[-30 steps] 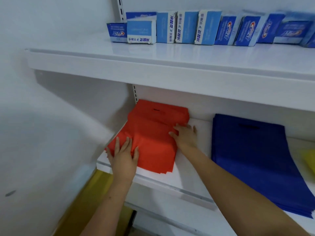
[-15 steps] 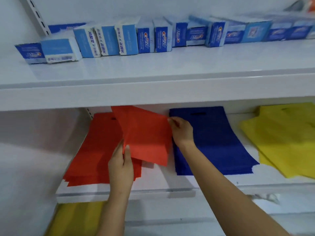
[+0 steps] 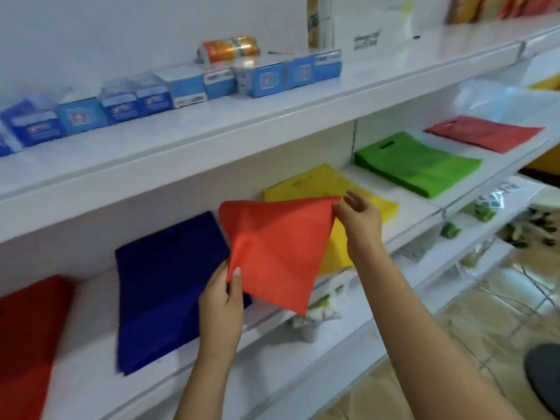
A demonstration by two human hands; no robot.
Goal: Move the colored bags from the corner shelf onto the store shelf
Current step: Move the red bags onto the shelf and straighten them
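At the far left of the middle shelf (image 3: 212,353) lies a red stack (image 3: 27,338) of flat bags, cut off by the picture's edge. That looks like the supply you are drawing from, and it appears thick, so by my reading much of the job is left.

Just to its right sits a dark blue stack (image 3: 163,295), rectangular and matte, its outline blurred.

In front of the blue stack your left hand (image 3: 221,301) pinches the lower left edge of one red bag (image 3: 275,253) between thumb and fingers. The bag is in the air, clear of the shelf, tilted like a diamond with one corner hanging down. It is thin, soft, cloth-like sheet material, creased across its middle.

Your right hand (image 3: 357,219) pinches the bag's upper right corner, with its other fingers loosely spread.

Behind that hand lies a yellow stack (image 3: 375,204), then a green stack (image 3: 418,165) with a cut-out handle slot, both flat and neat.

Farther right a thin red pile (image 3: 485,134) already lies on the shelf. I judge this to be where the held bag is going; if so, at least one red bag has been moved.

On the glossy white shelf above runs a row of small blue boxes (image 3: 181,86).
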